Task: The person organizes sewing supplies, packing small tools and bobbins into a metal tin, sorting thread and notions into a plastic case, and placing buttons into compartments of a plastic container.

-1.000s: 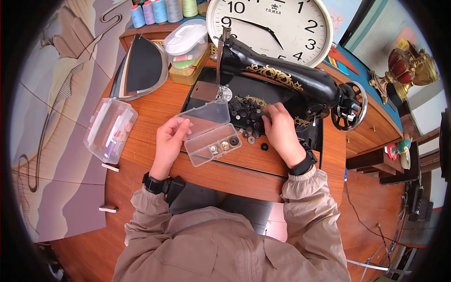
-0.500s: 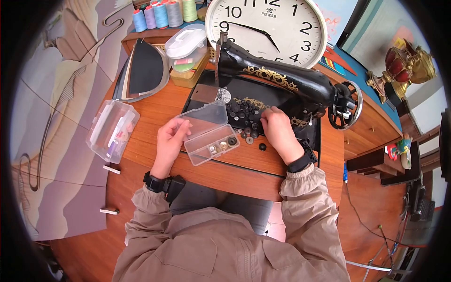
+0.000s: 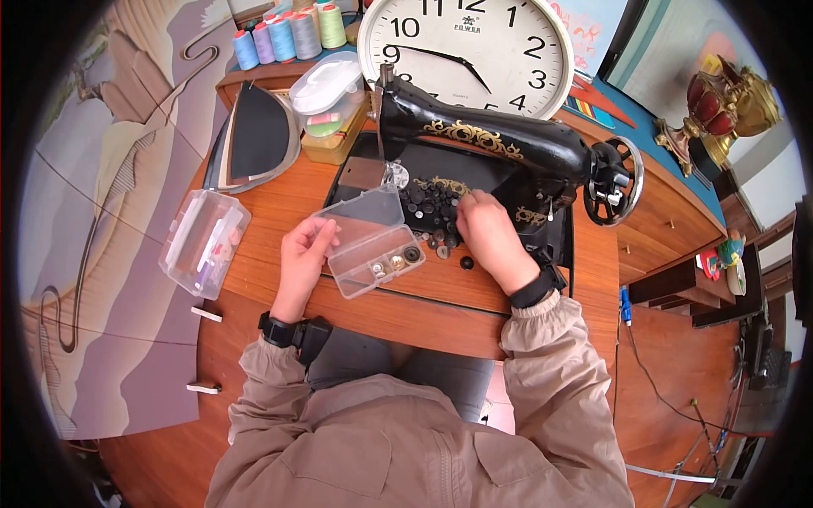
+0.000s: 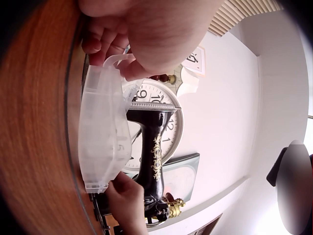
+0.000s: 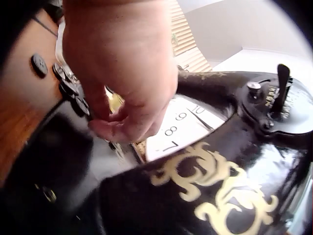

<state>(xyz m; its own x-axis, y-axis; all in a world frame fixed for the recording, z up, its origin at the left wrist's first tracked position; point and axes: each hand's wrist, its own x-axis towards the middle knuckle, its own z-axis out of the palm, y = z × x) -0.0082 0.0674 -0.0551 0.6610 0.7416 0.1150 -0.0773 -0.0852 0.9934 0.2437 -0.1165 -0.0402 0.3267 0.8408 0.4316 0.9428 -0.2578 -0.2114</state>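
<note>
My left hand (image 3: 306,258) holds the left end of an open clear plastic box (image 3: 377,261), its lid (image 3: 366,212) tilted back. Inside the box, at its right part, lie metallic buttons (image 3: 396,262) and a dark round one (image 3: 412,254). In the left wrist view the fingers grip the box (image 4: 103,127) by its edge. My right hand (image 3: 495,241) is bent down at the right side of a pile of dark buttons (image 3: 429,201) on the black machine bed. The right wrist view shows its thumb and fingers curled together; whether they pinch a button is hidden.
A black sewing machine (image 3: 491,127) stands behind the buttons, a large clock (image 3: 466,55) behind it. One loose button (image 3: 467,262) lies on the wood. At left are another clear box (image 3: 206,243), dark curved pieces (image 3: 258,135) and a lidded container (image 3: 326,89).
The head view has shifted slightly. My right fingertips have moved a little left, closer to the pile, and curled in more. My left hand and the box keep their pose.
</note>
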